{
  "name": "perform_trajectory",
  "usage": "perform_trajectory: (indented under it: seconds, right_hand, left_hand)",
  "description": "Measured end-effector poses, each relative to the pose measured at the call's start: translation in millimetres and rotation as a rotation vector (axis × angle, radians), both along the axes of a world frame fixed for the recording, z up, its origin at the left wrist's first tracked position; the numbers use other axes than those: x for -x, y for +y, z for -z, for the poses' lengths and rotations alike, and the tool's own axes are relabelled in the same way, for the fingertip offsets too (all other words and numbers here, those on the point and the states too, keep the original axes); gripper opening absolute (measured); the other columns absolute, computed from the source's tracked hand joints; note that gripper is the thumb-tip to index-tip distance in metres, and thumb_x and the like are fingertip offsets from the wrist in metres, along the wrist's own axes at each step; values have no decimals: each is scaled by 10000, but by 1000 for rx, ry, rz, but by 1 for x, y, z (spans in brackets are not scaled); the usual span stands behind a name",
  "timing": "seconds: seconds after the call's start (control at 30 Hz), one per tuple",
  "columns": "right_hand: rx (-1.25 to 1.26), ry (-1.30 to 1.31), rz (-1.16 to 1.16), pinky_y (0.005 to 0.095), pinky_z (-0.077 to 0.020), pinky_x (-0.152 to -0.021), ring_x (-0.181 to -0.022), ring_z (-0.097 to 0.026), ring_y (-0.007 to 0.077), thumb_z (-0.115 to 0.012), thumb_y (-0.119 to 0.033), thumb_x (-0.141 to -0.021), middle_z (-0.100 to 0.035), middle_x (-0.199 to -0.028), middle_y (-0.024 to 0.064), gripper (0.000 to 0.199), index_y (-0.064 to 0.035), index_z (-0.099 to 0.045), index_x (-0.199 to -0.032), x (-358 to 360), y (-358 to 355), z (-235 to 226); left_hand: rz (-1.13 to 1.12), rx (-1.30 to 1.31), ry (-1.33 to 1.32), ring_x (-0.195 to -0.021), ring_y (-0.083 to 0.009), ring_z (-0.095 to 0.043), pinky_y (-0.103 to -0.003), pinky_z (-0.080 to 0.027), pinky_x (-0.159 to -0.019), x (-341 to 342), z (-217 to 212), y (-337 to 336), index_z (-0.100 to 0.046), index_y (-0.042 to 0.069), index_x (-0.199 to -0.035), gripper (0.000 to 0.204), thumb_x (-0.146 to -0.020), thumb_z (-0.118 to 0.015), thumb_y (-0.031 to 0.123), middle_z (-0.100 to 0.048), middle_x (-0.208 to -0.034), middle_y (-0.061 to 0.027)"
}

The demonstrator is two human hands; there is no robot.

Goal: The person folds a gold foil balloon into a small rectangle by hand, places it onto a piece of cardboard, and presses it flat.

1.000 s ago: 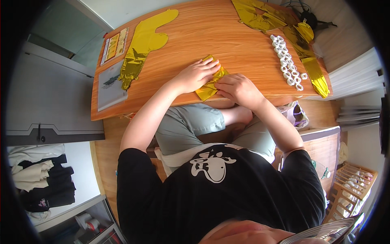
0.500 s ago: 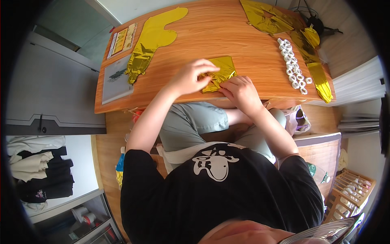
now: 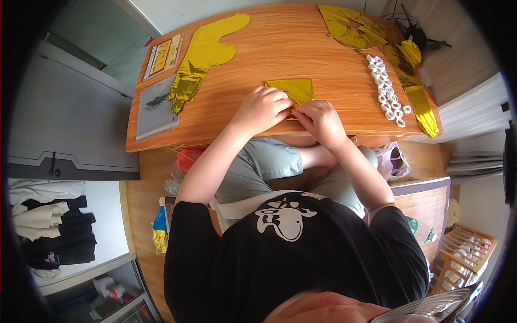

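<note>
A folded gold foil balloon (image 3: pixel 296 88) lies flat near the front edge of the table, between my two hands. My left hand (image 3: pixel 264 110) rests over its left part, fingers bent and closed at the lower edge. My right hand (image 3: pixel 323 121) pinches the foil at its near right side, the fingertips almost meeting those of the left. The fingers hide the near part of the foil. To the left lies another flat gold foil balloon (image 3: pixel 210 53), with a crumpled lower end.
More gold foil (image 3: pixel 355 32) spreads along the table's right side, beside a bunch of small white rings (image 3: pixel 385 89). A clear plastic sleeve (image 3: pixel 156 110) and a printed card (image 3: pixel 163 56) lie at the left. A black object with cables (image 3: pixel 417 35) stands at the back right.
My left hand has come down onto the foil and toward my right hand. The foil now looks flatter and smoother. My right hand has stayed at about the same place.
</note>
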State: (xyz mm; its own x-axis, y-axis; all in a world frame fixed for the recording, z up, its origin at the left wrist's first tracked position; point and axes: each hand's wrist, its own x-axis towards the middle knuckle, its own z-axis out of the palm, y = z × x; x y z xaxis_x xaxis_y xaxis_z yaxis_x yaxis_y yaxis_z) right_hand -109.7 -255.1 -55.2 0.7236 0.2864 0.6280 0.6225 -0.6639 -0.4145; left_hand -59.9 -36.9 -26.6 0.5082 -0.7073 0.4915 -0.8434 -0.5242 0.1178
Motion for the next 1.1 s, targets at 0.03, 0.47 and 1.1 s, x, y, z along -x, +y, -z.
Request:
perform_trajectory:
  seconds: [0.03,0.47,1.1]
  right_hand:
    - [-12,45,-5,406,-526,-781,-826,-686,303,-782,-155,-847,-710,-880,90,132,-70,-738,-938,-1,-1,0]
    - [189,95,124,418,-491,-935,-1018,-662,293,-785,-172,-831,-702,-1072,71,294,-97,-752,-1114,-1,12,-11]
    - [105,186,216,500,-515,-741,-801,-679,380,-634,-182,-983,-706,-817,180,135,-50,-632,-1009,-23,13,-13]
  left_hand:
    - [3,0,-2,-958,-215,-683,-379,-533,-822,0,1,0,-758,167,-984,153,-835,-769,200,-719,-988,20]
    - [-124,113,151,-913,-241,-699,-395,-549,-819,10,11,0,-788,151,-998,141,-872,-757,205,-741,-985,-21]
    - [-580,553,685,-883,-270,-741,-393,-589,-790,-1,10,-5,-634,5,-1303,508,-841,-789,148,-753,-1050,-179]
